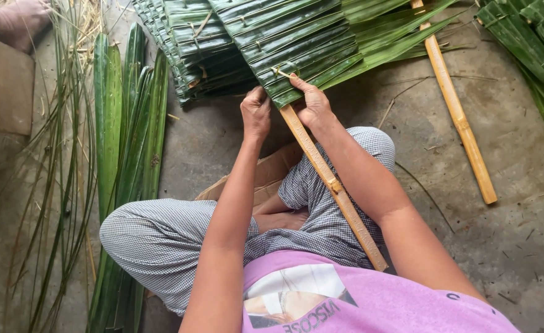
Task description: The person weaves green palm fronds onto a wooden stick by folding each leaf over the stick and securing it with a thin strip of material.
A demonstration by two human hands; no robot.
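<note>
I sit on the concrete floor with a long bamboo slat point(330, 179) running from my lap up under a panel of folded green palm leaves point(303, 52). My right hand point(312, 105) grips the slat just below the last leaf, its thumb pressing the leaf's lower edge beside a thin pale binding strip point(281, 73). My left hand point(255, 113) is closed in a fist just left of the slat, near the leaf's edge; what it pinches is hidden.
Loose long green leaves point(130, 129) lie on the floor at my left, with thin leaf ribs point(68, 142) beside them. A second bamboo slat point(460, 120) lies to the right. More stitched leaf panels point(525, 37) sit top right. Another person's foot point(19, 21) is top left.
</note>
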